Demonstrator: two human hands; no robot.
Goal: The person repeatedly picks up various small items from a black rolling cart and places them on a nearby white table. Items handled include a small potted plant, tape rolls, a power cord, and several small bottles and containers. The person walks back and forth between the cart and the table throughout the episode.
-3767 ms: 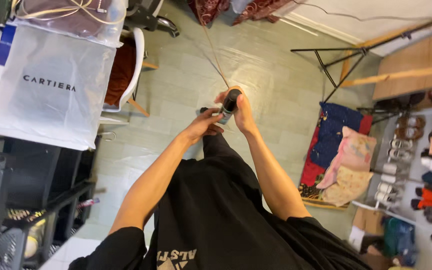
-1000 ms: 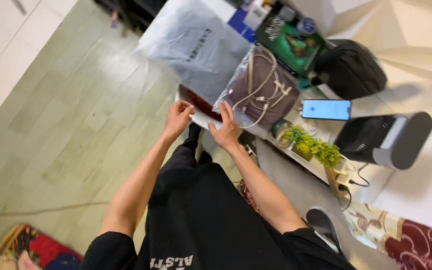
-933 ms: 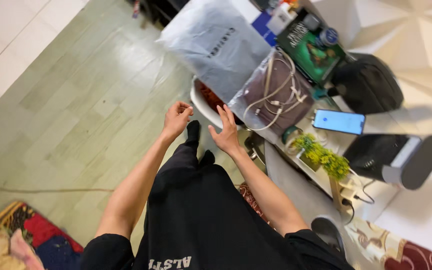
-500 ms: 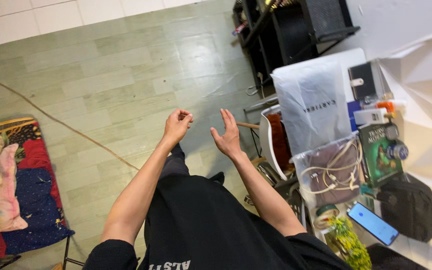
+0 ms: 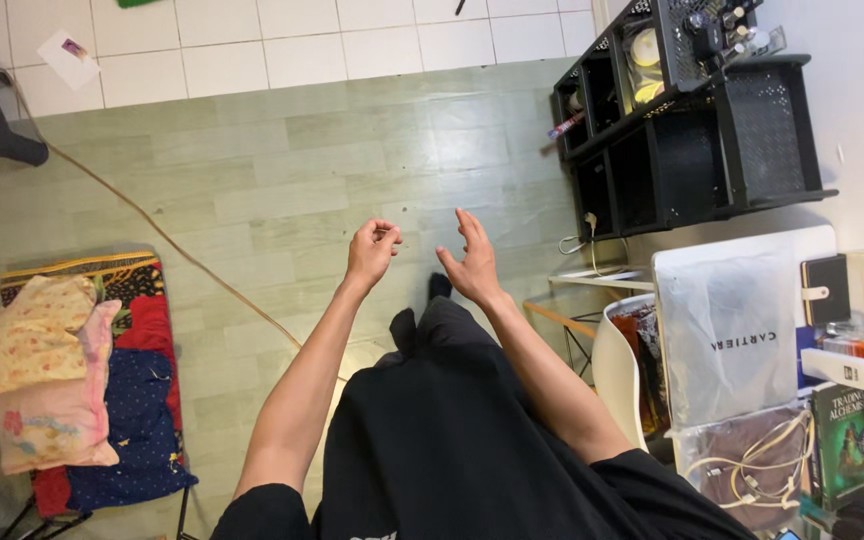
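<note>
- The left hand [image 5: 372,253] is raised in front of the body over the floor [image 5: 282,150]; its fingers curl inward with the fingertips pinched together, and whether anything thin sits in that grip cannot be told.
- The right hand [image 5: 472,262] is just beside it, at 3 o'clock from the left hand, not touching it; the fingers are spread and point up, and the grip is empty.
- A thin brown cord [image 5: 162,235] lies on the floor and runs from 10 o'clock down toward the person's legs, passing at 8 o'clock from the left hand.
- A black wire shelf [image 5: 692,130] stands at 2 o'clock from the hands, well apart.
- A white chair [image 5: 612,370] is at 4 o'clock, tucked against a counter [image 5: 742,245] that carries a grey plastic bag [image 5: 727,335].
- Folded cloths [image 5: 47,370] lie stacked at 8 o'clock.
</note>
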